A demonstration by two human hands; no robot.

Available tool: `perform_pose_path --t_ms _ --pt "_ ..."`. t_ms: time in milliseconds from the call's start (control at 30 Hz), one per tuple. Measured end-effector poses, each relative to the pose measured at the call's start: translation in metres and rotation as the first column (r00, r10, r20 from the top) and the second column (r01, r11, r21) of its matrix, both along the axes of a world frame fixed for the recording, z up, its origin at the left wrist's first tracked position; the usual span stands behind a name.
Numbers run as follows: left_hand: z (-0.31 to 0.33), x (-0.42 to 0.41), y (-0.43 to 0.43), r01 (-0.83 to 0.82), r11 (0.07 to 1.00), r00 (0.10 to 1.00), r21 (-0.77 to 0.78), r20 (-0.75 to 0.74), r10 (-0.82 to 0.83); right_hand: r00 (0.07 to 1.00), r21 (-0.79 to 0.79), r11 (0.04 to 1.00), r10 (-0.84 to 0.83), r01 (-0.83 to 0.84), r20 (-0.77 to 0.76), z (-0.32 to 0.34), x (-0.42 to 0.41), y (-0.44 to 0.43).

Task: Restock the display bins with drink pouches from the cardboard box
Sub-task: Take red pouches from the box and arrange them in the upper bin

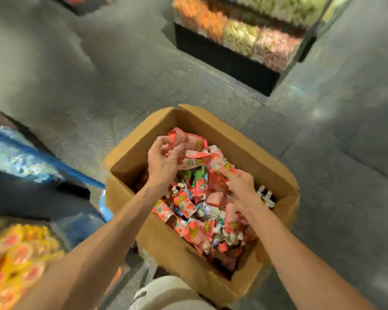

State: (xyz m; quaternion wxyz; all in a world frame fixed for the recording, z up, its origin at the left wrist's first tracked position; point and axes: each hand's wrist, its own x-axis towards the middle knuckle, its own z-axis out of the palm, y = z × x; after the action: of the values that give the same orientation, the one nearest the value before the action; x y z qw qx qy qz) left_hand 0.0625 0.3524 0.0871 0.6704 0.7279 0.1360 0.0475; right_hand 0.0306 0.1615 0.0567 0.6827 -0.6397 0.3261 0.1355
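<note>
Over the open cardboard box (130,159) on the floor (121,86), the left hand (164,159) curls round a bunch of pink drink pouches (202,153) raised above the pile; the right hand (241,186) grips its other end

pink-red pouches (202,191); brown box (166,242)

I get fairly bright, even overhead light, with pale glare patches on the grey concrete floor (318,113) at the far right. Blur smears the far display of orange, green and pink packets (240,34) and the near-left yellow packets (16,253). The open brown cardboard box (166,249) is sharpest, its near inner wall shadowed; edges bend.
</note>
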Motion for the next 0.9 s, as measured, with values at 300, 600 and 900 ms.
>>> perform_pose_path --t_ms 300,600,900 --pt "0.144 -0.148 0.075 -0.424 0.905 0.868 -0.025 0.276 0.414 0.937 0.211 0.918 0.303 -0.336 0.172 0.146 -0.055 0.118" --pt "0.22 -0.312 0.197 -0.773 0.614 0.502 -0.157 0.44 0.745 0.744 0.381 0.64 0.6 -0.667 0.294 0.236 -0.181 0.299" --pt "0.263 -0.461 0.324 -0.943 0.262 0.143 -0.205 0.46 0.876 0.684 0.369 0.58 0.559 -0.726 0.468 0.285 -0.349 0.476"
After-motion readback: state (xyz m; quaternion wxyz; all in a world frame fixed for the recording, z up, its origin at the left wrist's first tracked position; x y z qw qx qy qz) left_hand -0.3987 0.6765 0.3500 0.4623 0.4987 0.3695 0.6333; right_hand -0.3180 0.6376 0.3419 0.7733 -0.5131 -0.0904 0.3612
